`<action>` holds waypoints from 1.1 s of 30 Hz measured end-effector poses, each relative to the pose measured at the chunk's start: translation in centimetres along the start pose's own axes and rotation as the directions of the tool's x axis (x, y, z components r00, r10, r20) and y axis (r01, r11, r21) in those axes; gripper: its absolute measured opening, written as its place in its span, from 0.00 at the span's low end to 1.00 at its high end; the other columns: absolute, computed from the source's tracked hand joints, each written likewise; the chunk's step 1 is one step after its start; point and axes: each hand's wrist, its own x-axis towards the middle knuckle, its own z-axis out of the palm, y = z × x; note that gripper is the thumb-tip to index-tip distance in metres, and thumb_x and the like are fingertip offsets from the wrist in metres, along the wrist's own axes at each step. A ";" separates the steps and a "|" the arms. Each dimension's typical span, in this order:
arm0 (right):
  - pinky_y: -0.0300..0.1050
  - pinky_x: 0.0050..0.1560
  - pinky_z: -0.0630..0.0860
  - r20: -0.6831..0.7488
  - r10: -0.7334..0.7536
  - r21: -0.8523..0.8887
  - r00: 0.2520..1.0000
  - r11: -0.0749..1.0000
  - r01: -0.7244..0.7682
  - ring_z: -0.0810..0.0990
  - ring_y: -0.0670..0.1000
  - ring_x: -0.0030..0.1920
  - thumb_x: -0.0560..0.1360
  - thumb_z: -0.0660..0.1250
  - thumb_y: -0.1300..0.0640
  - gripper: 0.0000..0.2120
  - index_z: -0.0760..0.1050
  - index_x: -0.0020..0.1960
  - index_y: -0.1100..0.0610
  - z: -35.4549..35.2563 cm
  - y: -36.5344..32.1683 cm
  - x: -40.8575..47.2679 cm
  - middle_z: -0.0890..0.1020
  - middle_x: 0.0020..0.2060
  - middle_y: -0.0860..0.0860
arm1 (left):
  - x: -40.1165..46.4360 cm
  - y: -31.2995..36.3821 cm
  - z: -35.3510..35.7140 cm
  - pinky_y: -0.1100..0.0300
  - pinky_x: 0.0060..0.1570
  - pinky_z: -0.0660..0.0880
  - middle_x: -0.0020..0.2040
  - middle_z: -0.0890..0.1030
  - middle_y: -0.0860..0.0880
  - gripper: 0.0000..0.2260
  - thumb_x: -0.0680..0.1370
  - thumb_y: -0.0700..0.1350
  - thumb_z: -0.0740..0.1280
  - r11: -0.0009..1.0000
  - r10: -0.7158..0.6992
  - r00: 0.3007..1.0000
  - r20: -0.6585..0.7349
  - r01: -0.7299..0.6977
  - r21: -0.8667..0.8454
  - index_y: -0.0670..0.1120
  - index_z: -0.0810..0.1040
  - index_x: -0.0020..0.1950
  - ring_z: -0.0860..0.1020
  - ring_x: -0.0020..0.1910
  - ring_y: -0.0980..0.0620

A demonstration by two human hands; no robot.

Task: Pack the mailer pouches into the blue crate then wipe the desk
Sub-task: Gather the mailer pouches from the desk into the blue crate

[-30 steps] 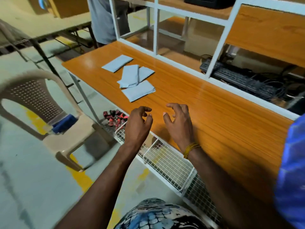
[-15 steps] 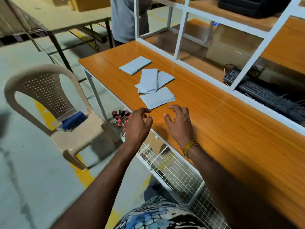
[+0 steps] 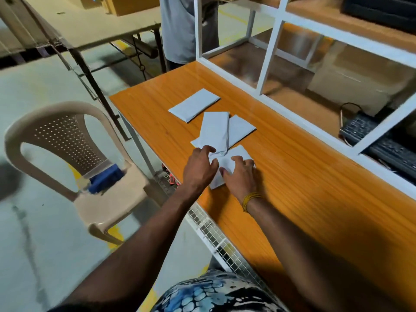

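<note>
Several grey mailer pouches lie on the orange desk (image 3: 304, 188). One pouch (image 3: 194, 104) lies farthest away, two overlapping pouches (image 3: 215, 129) sit in the middle, and the nearest pouch (image 3: 236, 154) is under my hands. My left hand (image 3: 199, 170) pinches the nearest pouch's left corner, which is crumpled there. My right hand (image 3: 240, 179) rests on top of the same pouch with its fingers spread. No blue crate is in view.
A beige plastic chair (image 3: 56, 140) stands left of the desk with a blue object (image 3: 105, 180) on its seat. A white frame (image 3: 270, 52) borders the desk's far side, with a keyboard (image 3: 382, 149) behind it. A wire basket (image 3: 213, 233) hangs under the desk's front edge. A person (image 3: 180, 30) stands beyond.
Both hands have moved forward from the desk's front edge onto the nearest pouch. The view has shifted closer to the pouches.
</note>
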 end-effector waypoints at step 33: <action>0.61 0.65 0.63 -0.082 0.139 -0.292 0.987 0.943 -0.157 0.60 0.64 0.72 0.72 0.69 0.41 0.27 0.66 0.70 0.39 0.0 6.8 8.0 0.60 0.73 0.59 | 9.8 0.2 6.6 0.41 0.56 0.73 0.71 0.59 0.42 0.24 0.74 0.58 0.67 0.949 -0.118 0.993 -0.008 0.115 0.295 0.57 0.68 0.69 0.69 0.61 0.35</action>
